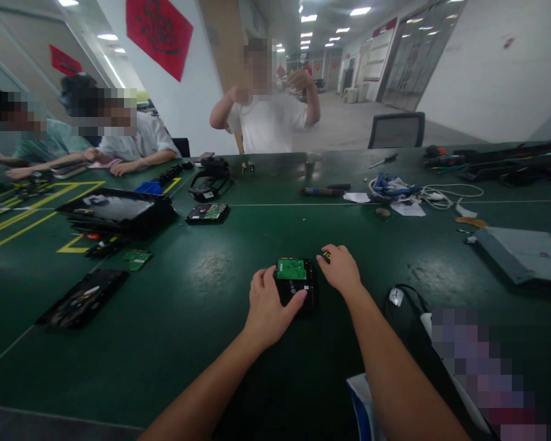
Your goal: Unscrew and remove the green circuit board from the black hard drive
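Observation:
A black hard drive point(298, 285) lies on the green table in front of me, its green circuit board point(291, 269) facing up. My left hand point(269, 303) grips this drive, fingers along its left side and thumb across the near right corner. Just right of the drive, my right hand point(342, 269) is closed around a small yellow-and-black thing point(327, 256). Most of that thing is hidden in the fingers, so its kind does not show. The right hand stays a little apart from the drive.
Another hard drive point(207, 213) sits farther back, left of centre. Black panels point(117, 211) and a loose green board point(138, 259) lie on the left. A grey metal box point(523, 254) stands at right, near bundled cables point(395, 187). Other people sit or stand around the table.

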Demonstrator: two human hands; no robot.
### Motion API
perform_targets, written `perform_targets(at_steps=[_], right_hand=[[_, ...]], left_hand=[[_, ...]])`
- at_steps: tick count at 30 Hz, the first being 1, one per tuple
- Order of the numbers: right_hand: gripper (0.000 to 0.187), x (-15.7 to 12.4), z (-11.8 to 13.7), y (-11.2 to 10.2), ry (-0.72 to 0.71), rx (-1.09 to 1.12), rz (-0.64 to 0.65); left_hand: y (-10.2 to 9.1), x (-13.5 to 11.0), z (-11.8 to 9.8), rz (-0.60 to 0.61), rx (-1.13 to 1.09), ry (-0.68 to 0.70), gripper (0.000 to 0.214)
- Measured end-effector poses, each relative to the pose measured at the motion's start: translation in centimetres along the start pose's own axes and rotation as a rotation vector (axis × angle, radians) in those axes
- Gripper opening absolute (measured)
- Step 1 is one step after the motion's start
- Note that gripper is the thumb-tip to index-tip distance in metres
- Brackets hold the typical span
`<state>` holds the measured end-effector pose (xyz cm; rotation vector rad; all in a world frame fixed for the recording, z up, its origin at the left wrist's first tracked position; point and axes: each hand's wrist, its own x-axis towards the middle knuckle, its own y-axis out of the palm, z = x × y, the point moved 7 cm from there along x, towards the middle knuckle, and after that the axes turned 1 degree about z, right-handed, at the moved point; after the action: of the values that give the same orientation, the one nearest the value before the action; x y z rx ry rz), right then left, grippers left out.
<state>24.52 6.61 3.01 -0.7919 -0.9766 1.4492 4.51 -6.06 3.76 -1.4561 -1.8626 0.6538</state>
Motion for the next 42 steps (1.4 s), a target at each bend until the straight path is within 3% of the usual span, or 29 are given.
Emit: perform_targets(at_steps=[6,12,15,19,24,27,29,31,36,42], right_hand=[[0.029,0.1,1.2,0.3,-0.024,-0.138,-0.012],[0.025,-0.2,1.4,0.1,-0.034,-0.132,-0.012],[0.024,-0.4,1.4,-0.1,-0.031,-0.124,-0.005],[0.023,-0.7,1.5,-0.1,-0.025,-0.103,0.02],[0.022,-0.6,1.6,-0.2,-0.023,-0.073,0.049],[0.022,-0.6,1.6,-0.1,-0.011,-0.068,0.061],[0.021,-0.8,1.7,-0.3,-0.006,-0.071,0.063],[0.021,-1.1,2.0,-0.7,-0.001,-0.087,0.049],[0.025,-2.4,3.6,-2.4,-0.018,-0.146,-0.046],[0.023,-3.2,5.1,-2.4,-0.037,-0.146,-0.018]], left_hand=[[2.1,-2.2,-3.3,-0.06,0.1,0.033,0.111],[2.2,-2.4,-2.7,-0.088,0.172,0.05,0.104],[0.7,-2.9,-1.1,-0.09,0.213,0.045,0.101],[-2.5,-2.8,2.8,-0.016,0.215,0.031,0.095],[-6.7,-0.4,7.8,0.169,0.093,0.067,0.103],[-7.9,1.0,9.0,0.231,0.065,0.1,0.095],[-7.6,1.6,8.7,0.256,0.112,0.138,0.093],[-7.2,2.2,8.3,0.194,0.194,0.095,0.095],[-5.3,3.8,7.4,0.159,0.267,0.005,0.117],[-4.9,4.9,7.4,0.276,0.243,0.137,0.12]])
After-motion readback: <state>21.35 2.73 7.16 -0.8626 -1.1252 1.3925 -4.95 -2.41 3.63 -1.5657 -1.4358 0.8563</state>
